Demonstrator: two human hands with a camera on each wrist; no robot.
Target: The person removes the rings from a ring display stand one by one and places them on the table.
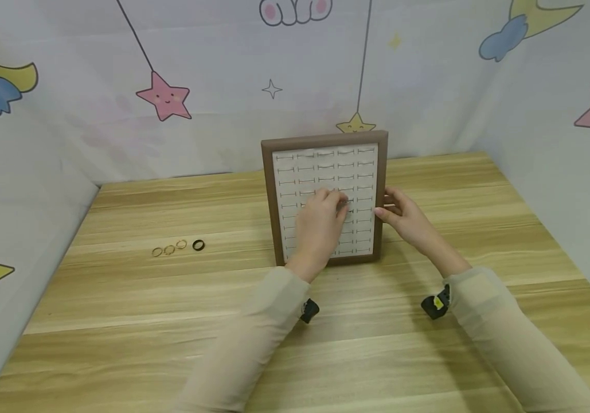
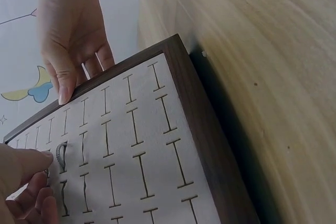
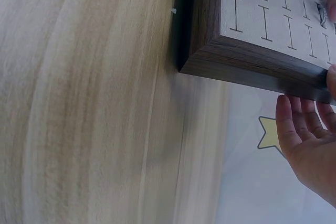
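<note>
A ring display board (image 1: 324, 139) with a brown frame and a white slotted face stands upright on the table. My left hand (image 1: 320, 226) is at the middle of its face, thumb and fingertips pinching a small ring that they mostly hide. Beside those fingertips, a silver ring (image 2: 59, 157) sits in a slot in the left wrist view. My right hand (image 1: 413, 223) grips the frame's right edge, with the thumb (image 2: 65, 85) at the front and the other fingers (image 3: 290, 116) behind. Rows of slots cover the face.
On the wooden table (image 1: 119, 310), left of the board, lie several gold rings (image 1: 165, 250) and a black ring (image 1: 199, 249). A white cloth backdrop (image 1: 222, 69) with stars and moons surrounds the table's back and sides.
</note>
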